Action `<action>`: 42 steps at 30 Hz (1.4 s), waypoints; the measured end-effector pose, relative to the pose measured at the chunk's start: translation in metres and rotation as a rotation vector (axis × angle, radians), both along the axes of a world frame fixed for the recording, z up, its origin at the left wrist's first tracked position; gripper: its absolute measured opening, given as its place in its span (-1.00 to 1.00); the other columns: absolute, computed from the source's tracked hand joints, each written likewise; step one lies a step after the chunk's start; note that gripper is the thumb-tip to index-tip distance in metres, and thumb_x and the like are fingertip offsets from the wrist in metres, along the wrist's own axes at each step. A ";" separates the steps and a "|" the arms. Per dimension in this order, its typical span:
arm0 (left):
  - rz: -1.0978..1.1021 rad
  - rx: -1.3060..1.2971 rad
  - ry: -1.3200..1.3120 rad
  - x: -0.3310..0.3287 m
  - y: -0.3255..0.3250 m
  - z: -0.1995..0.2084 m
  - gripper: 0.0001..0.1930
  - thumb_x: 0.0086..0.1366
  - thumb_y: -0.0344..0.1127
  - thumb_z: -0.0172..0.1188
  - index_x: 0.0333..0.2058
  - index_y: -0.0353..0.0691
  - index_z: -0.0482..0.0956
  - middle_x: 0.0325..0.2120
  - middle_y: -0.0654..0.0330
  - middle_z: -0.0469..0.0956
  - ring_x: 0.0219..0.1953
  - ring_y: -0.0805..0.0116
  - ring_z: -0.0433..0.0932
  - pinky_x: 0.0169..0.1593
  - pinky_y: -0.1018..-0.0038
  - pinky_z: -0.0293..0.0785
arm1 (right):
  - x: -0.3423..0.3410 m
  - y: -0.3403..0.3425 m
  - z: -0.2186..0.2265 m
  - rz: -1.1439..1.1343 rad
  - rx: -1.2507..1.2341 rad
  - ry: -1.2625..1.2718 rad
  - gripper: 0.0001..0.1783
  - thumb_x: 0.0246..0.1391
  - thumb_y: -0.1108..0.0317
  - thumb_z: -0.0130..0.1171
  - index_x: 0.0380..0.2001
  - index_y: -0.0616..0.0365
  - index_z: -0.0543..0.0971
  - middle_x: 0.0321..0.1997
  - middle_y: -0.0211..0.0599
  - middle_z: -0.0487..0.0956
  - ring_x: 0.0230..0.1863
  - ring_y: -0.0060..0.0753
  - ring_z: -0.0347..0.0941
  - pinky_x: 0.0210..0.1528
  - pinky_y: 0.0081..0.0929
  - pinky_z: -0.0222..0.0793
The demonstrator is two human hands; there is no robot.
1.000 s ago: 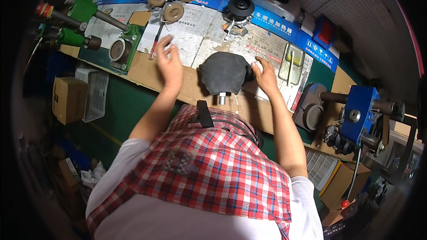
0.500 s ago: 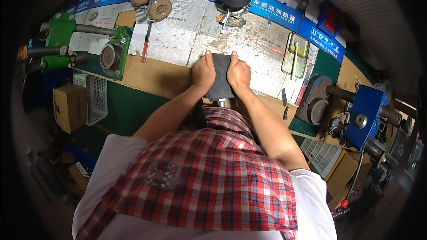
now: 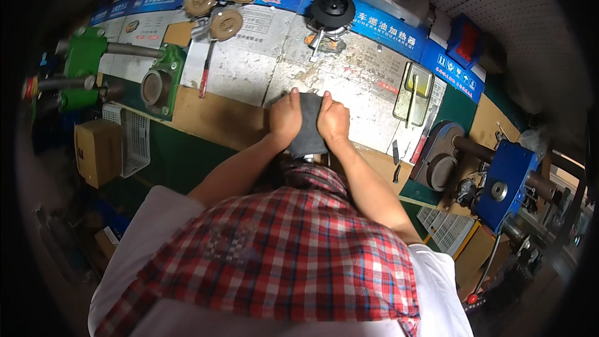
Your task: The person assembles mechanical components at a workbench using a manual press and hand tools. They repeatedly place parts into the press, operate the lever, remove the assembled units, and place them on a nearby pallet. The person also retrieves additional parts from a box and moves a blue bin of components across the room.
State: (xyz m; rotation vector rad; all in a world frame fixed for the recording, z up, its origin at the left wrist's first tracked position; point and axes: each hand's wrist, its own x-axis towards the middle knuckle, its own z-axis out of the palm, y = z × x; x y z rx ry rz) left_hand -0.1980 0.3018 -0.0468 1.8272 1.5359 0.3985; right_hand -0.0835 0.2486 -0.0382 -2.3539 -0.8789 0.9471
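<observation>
At the near edge of the bench (image 3: 206, 115), the left hand (image 3: 285, 118) and right hand (image 3: 334, 122) curl firmly around opposite sides of a dark cloth bundle (image 3: 309, 123), seemingly to steady it. Farther back, a black fan (image 3: 332, 7) stands apart, probably leaving working room.

Desk (image 3: 460, 112) before me shows green at right; flattened white-and-blue printed cartons (image 3: 249, 65) cover most of it, scuffed mid-area, with brown cardboard (image 3: 212, 118) along my near edge. Left to right on these layers: green metal fixture (image 3: 167, 84) with a round cup, red-handled tool (image 3: 204, 81), three tan discs (image 3: 225, 24) grouped toward the far side, black round part (image 3: 332, 7) beyond centre, shallow tray (image 3: 399, 107) with yellowish contents and a pale stick (image 3: 412, 103) lengthwise over it. Farther right: small dark tool (image 3: 397, 173) near the edge, then dark-based fixture (image 3: 438, 156) with a blue block.
</observation>
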 end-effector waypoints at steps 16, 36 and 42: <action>-0.277 0.134 -0.046 -0.107 -0.042 -0.058 -0.48 0.20 -0.37 0.12 0.14 -0.35 0.27 0.14 -0.10 0.28 0.20 -0.05 0.24 0.23 0.25 0.21 | 0.062 -0.042 0.051 -0.167 0.594 0.125 -0.70 0.21 0.20 0.11 -0.46 0.23 0.53 -0.54 -0.26 0.45 -0.46 -0.50 0.31 -0.30 -0.45 0.29; -0.492 -0.200 -0.278 -0.013 -0.017 -0.088 -0.38 0.17 0.11 0.17 0.16 -0.04 0.40 0.14 0.06 0.39 0.19 0.05 0.33 0.25 0.31 0.22 | 0.118 -0.020 0.083 -0.031 0.597 0.298 -0.56 0.31 0.39 -0.13 0.23 0.18 0.22 -0.13 -0.08 0.55 -0.25 -0.32 0.55 -0.17 -0.43 0.50; -0.761 -0.578 -0.499 -0.030 0.013 0.113 -0.29 0.22 0.15 0.18 0.19 -0.24 0.33 0.14 0.10 0.41 0.21 0.23 0.31 0.27 0.38 0.18 | 0.065 -0.109 0.107 0.194 0.638 0.225 -0.42 0.19 0.30 0.10 0.25 0.16 0.24 -0.02 -0.09 0.52 -0.08 -0.30 0.50 -0.03 -0.39 0.43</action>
